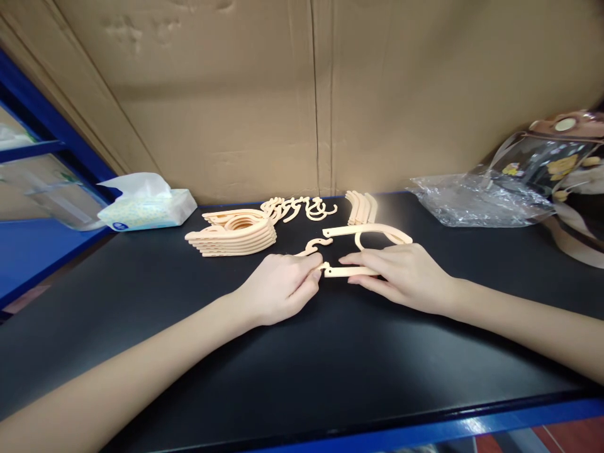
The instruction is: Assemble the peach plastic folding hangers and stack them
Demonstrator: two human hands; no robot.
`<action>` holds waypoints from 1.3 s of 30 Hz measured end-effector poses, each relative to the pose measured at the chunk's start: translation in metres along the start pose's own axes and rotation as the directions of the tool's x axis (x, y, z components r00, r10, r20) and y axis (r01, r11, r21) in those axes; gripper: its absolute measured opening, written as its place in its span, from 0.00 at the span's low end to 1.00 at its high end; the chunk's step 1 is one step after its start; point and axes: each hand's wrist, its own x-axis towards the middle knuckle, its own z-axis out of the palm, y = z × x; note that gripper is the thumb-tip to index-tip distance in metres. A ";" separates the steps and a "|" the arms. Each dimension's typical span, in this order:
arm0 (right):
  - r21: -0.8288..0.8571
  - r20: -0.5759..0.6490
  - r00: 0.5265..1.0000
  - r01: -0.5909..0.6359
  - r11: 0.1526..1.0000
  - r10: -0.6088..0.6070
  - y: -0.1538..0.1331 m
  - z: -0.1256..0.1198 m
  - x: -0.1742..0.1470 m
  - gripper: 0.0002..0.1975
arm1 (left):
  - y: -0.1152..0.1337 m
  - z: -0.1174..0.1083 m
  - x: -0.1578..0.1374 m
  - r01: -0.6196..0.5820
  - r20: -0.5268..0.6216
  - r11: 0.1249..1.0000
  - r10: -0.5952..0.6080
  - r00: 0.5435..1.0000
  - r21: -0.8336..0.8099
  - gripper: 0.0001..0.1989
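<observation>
Currently left fingers (303,291) pinch hook (311,248), right fingers (378,287) pinch hanger piece (346,272); tissue (139,185) pokes from box (151,212).

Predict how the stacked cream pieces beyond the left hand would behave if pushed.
The stacked pieces might slide apart, since nothing visible binds their layers. Their thin, plastic-looking, evenly curved bars suggest light, fairly stiff parts. Lying low and broad, they seem unlikely to tip.

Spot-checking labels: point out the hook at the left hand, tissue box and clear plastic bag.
Hook (310,246): head view, curved bend.
Tissue box (144,212): head view, front side.
Clear plastic bag (481,204): head view, crumpled middle.
</observation>
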 end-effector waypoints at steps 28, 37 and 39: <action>-0.042 -0.039 0.996 0.083 0.996 -0.085 -0.002 0.000 -0.001 0.15 | -0.005 0.005 0.001 -0.150 0.020 0.891 0.157 0.987 0.429 0.22; 0.061 0.027 0.999 0.037 0.997 -0.038 -0.001 0.000 -0.001 0.16 | -0.007 0.004 0.001 -0.216 -0.019 0.790 0.276 0.961 0.574 0.22; 0.066 0.033 0.999 0.035 0.997 -0.037 -0.001 0.001 -0.001 0.16 | -0.006 0.002 0.001 -0.223 -0.029 0.776 0.296 0.955 0.590 0.21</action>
